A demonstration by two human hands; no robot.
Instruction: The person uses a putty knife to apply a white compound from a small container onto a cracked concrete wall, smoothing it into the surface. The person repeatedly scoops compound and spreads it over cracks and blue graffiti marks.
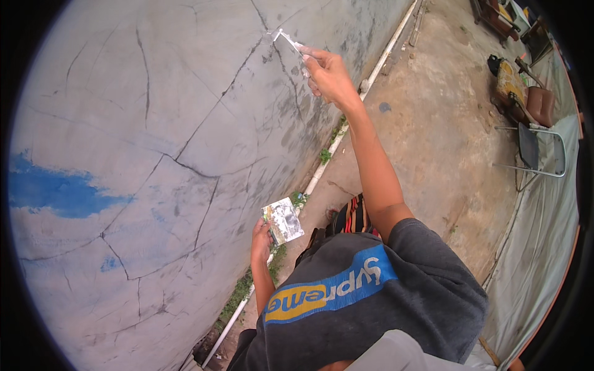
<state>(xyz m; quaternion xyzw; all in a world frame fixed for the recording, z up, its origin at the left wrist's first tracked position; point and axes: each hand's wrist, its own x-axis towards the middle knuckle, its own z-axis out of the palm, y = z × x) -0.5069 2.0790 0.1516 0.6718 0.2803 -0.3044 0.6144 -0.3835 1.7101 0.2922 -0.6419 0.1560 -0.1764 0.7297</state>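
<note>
My right hand [330, 75] is closed round a thin scraper [289, 39] coated in white paste. The scraper's tip is at the cracked grey wall [185, 80], close to where several dark cracks [230, 88] meet; whether it touches the surface is hard to tell. Lower down, my left hand [262, 240] grips the edge of a flat rectangular board [284, 217] smeared with white paste and grey stains. The board is held beside the foot of the wall, in front of my body.
A patch of blue paint [59, 190] marks the wall on the left. Along its base run a white pipe [318, 173] and small green weeds [325, 156]. On the concrete floor [433, 123] at right stand a metal-framed chair [541, 148] and worn seats [512, 89], beside a pale tarp [532, 247].
</note>
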